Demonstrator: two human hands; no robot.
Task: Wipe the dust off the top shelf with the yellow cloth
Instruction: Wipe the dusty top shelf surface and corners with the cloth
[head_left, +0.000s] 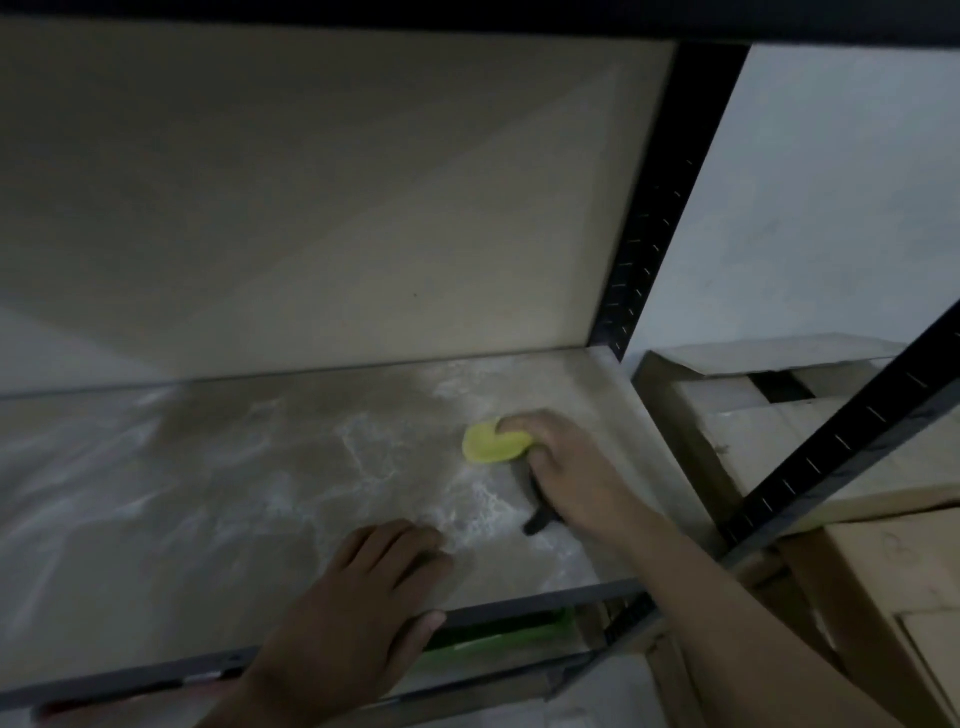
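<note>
The shelf board (182, 493) is pale and streaked with white dust, with swirls around its middle and right part. A small yellow cloth (491, 442) lies bunched on the board near the right end. My right hand (561, 462) presses down on the cloth, fingers curled over its right side, most of the cloth hidden under the palm. A dark strip pokes out from under that hand toward me. My left hand (363, 592) rests flat on the front of the board, thumb hooked over the grey front rail (545, 605).
Black metal uprights (649, 234) stand at the right back corner and the right front (831, 452). Cardboard boxes (779, 415) crowd the space right of the rack. A beige wall panel (311, 208) backs the shelf. Something green (498, 642) shows on the level below.
</note>
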